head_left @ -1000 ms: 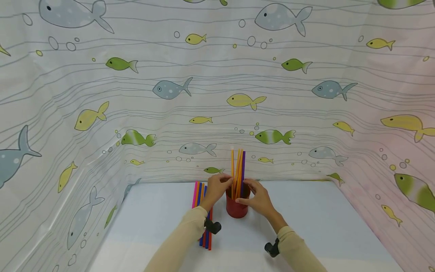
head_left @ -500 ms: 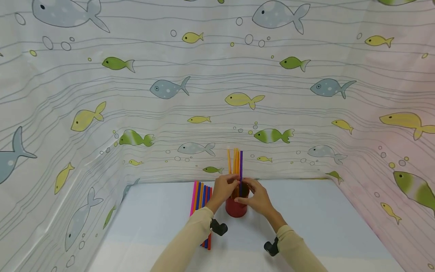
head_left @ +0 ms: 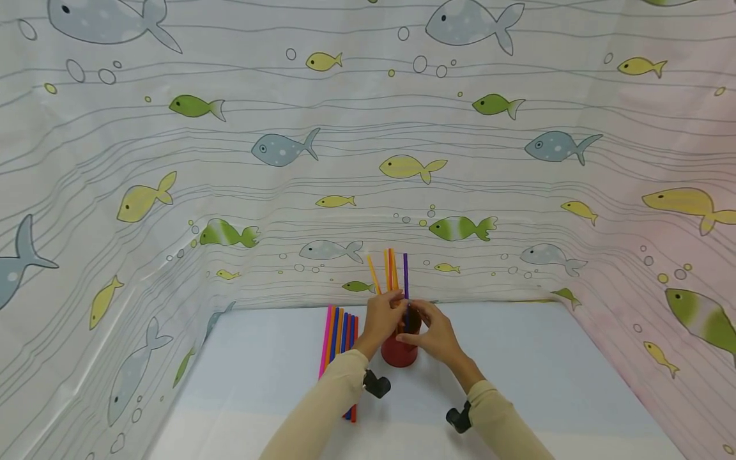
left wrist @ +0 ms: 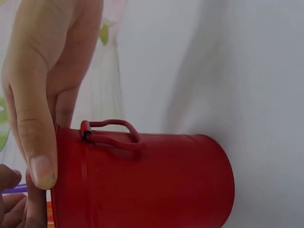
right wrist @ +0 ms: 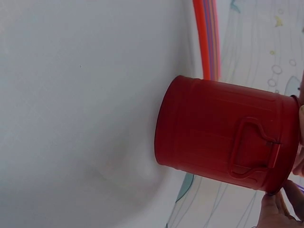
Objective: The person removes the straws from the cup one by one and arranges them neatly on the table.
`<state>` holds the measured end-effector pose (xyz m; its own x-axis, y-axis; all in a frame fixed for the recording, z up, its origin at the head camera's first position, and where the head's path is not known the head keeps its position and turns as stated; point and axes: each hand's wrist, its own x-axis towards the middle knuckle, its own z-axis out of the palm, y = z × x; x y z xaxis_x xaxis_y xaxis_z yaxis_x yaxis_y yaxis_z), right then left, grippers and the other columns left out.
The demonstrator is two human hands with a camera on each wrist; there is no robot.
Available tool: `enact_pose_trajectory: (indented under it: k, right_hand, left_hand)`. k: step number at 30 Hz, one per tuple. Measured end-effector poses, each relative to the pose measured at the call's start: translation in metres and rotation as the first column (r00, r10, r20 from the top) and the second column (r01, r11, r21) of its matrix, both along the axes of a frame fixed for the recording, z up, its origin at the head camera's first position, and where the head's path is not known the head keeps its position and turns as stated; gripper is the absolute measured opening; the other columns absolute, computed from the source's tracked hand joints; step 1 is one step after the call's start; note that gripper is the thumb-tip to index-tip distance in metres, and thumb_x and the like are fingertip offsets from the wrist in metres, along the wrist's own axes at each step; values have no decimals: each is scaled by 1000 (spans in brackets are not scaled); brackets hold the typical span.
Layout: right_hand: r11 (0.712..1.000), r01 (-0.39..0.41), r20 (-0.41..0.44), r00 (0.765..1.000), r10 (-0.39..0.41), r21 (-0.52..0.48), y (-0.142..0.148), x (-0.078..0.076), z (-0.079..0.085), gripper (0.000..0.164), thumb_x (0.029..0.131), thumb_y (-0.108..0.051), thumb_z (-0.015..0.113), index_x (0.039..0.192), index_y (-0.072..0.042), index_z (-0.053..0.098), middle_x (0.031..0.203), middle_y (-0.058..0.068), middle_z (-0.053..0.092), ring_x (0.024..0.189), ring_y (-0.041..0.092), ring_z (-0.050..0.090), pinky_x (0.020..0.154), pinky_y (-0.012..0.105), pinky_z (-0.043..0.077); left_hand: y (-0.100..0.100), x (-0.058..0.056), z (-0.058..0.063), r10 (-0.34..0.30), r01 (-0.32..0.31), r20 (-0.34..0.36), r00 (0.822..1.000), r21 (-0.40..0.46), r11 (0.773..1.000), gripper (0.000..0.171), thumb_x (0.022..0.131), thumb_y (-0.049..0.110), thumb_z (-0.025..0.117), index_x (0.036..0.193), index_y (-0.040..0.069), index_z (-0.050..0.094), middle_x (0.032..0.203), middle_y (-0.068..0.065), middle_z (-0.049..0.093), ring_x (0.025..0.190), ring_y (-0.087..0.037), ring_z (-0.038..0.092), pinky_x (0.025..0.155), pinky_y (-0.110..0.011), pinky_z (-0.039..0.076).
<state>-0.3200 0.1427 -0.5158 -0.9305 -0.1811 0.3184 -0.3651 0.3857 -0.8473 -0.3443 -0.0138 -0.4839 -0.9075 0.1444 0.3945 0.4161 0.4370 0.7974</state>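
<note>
Cup [head_left: 399, 355], red, sticks inside.
I log right hand [head_left: 438, 331] gripping its rim, left hand [head_left: 384, 317] pinching orange sticks [head_left: 394, 268]; purple stick [head_left: 406, 275] upright; loose sticks [head_left: 344, 332] beside.

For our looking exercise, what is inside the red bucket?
Orange sticks and one purple stick rise from the red bucket; its wall hides their lower ends and the bottom.

A red pot [left wrist: 156, 175] stands upright on the white worktop [left wrist: 270, 104], with a loop handle [left wrist: 116, 141] on its right side and a soft shadow [left wrist: 199, 61] to the right. The right hand [left wrist: 47, 61] rests its thumb [left wrist: 34, 133] against the near rim [left wrist: 54, 209]. The left hand [left wrist: 12, 209], partly cut off, pinches a purple stick [left wrist: 14, 189]. Orange sticks [left wrist: 50, 213] show at the mouth. Farther right is a pale sheet [left wrist: 105, 80] with green patches.
</note>
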Motion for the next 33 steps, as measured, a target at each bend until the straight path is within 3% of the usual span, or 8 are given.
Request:
enact_pose_trajectory:
  k: [5,9,14,18,23,33]
  right_hand:
    - [1000,2,4,1000,-2,-14,0,1,1,88,67,-29,91,141,-9,48,138,5,52,132,23,47,108,35,35]
    - [999,-7,27,1000,8,-42,-1,1,1,96,66,-26,92,144,-4,40,142,11,49,132,24,46,107,33,35]
    - [997,-11,42,999,14,-71,-1,1,1,101,64,-25,93,146,-2,37,145,14,46,133,26,46,107,33,36]
    - [996,-14,32,999,17,-85,0,1,1,100,64,-26,93,145,-4,39,144,12,47,132,27,47,106,34,37]
    - [998,-16,15,1000,17,-58,1,0,1,93,66,-29,92,142,-4,44,138,7,52,131,25,48,106,34,37]
    - [1000,13,33,999,-13,-10,1,1,0,91,66,-31,92,142,-7,47,138,4,51,132,22,46,107,33,36]
  left_hand:
    - [7,0,2,5,-3,49,999,-35,999,34,95,13,63,127,0,63,102,-11,72,54,-7,62,48,-19,51]
    - [8,0,-2,7,-2,81,997,-61,998,34,95,12,63,127,1,62,99,-11,72,61,-7,63,55,-20,53]
    - [8,-1,-6,14,-12,66,998,-36,999,32,91,12,69,121,-1,65,98,-8,72,66,-6,63,58,-21,54]
    - [8,-2,-8,20,-20,30,999,-12,1000,20,90,11,71,108,2,71,88,-4,72,68,-8,64,57,-22,54]
    - [9,0,-8,0,0,-8,1000,-40,999,19,88,15,74,104,5,73,91,-3,72,81,-11,68,73,-24,56]
    - [5,0,-10,3,-3,37,999,-12,1000,18,89,19,74,102,7,71,92,-1,72,82,-10,68,74,-24,56]
